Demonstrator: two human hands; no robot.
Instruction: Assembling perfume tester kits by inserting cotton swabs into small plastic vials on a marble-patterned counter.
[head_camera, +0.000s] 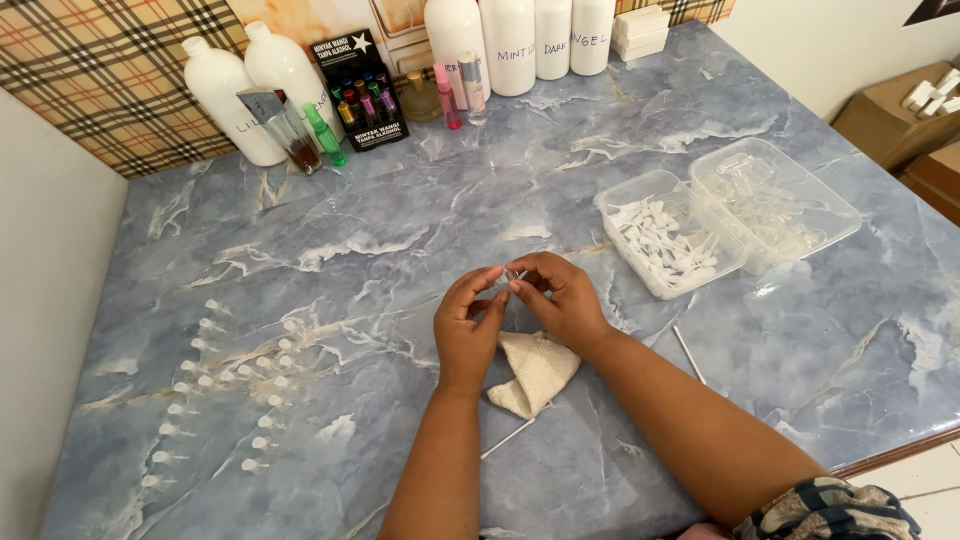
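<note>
Both hands meet over the surface: left hand and right hand pinch a tiny clear vial between closed fingertips, a folded cloth just beneath them.

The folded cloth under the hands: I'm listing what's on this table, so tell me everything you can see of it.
The cloth is a small cream-coloured piece with a coarse, towel-like texture, folded into a rough triangle with its point toward the person. It lies flat on the blue marbled table, just below the left hand and right hand, whose wrists hide its upper edge. A thin white stick lies by its lower corner; whether they touch is unclear. It looks clean and dry.
</note>
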